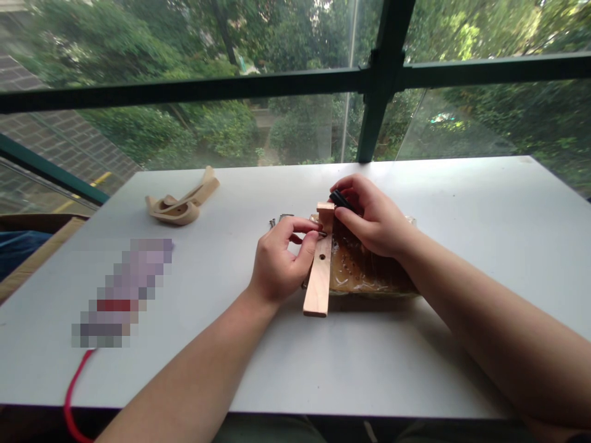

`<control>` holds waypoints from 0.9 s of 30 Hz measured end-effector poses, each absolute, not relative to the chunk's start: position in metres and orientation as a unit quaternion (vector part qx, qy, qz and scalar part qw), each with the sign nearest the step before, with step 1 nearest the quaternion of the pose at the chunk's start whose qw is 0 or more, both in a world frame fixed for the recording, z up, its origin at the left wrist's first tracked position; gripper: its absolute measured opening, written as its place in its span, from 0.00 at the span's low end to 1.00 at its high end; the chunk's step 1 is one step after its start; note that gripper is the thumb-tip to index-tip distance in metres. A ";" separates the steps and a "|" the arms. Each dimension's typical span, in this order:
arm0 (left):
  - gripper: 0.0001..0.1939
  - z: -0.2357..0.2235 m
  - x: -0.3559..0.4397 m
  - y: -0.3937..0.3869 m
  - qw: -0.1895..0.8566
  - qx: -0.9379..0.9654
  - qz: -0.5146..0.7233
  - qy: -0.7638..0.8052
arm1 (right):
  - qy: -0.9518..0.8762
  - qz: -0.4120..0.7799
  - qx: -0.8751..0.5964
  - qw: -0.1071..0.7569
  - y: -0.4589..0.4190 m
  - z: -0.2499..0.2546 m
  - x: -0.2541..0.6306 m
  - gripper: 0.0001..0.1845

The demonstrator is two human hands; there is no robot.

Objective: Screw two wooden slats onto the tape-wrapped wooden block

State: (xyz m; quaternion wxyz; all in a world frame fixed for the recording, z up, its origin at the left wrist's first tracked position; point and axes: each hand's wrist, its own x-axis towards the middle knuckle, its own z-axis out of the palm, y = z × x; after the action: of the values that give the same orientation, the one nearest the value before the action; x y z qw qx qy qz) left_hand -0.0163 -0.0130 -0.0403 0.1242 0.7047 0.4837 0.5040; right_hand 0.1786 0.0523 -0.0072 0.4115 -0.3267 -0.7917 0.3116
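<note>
My left hand (pixel 286 255) pinches a small metal screw (pixel 322 234) between thumb and fingertips, at the wooden piece (pixel 317 289). This pale piece is a flat bar with a raised block at its far end and a dark round hole (pixel 322 257) midway. It lies along the left side of a brown block (pixel 364 274) wrapped in shiny clear film, its near end overhanging. My right hand (pixel 369 215) is closed around a black object (pixel 340 199) beside the bar's far end; most of that object is hidden, so I cannot make out its kind.
Several screws (pixel 272 223) lie behind my left hand. Curved wooden parts (pixel 178 209) rest at the white table's (pixel 221 369) far left. Nearer stands a blurred-out purplish item (pixel 129 283) with a red cord (pixel 70 394). A window frame (pixel 373 80) rises behind the table.
</note>
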 end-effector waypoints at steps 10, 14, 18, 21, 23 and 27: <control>0.08 -0.036 -0.013 -0.010 0.100 0.719 0.490 0.483 | -0.801 0.280 -0.342 0.404 0.052 -0.006 0.176 0.14; 0.08 -0.037 -0.012 -0.008 0.075 0.725 0.483 0.485 | -0.803 0.280 -0.353 0.391 0.053 -0.007 0.174 0.17; 0.09 -0.036 -0.012 -0.006 0.052 0.737 0.474 0.479 | -0.792 0.273 -0.380 0.393 0.055 -0.008 0.170 0.16; 0.09 -0.035 -0.012 -0.006 0.046 0.740 0.471 0.477 | -0.788 0.259 -0.395 0.395 0.056 -0.009 0.168 0.14; 0.10 -0.035 -0.013 -0.006 0.042 0.741 0.473 0.474 | -0.787 0.252 -0.399 0.398 0.057 -0.010 0.167 0.13; 0.10 -0.035 -0.014 -0.005 0.033 0.741 0.474 0.473 | -0.785 0.246 -0.400 0.404 0.057 -0.011 0.167 0.12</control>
State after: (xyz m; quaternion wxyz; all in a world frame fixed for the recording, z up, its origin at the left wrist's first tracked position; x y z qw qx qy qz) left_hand -0.0136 -0.0052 -0.0352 0.0334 0.7414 0.4735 0.4744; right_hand 0.1675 0.0568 -0.0113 0.4036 -0.3996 -0.7854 0.2460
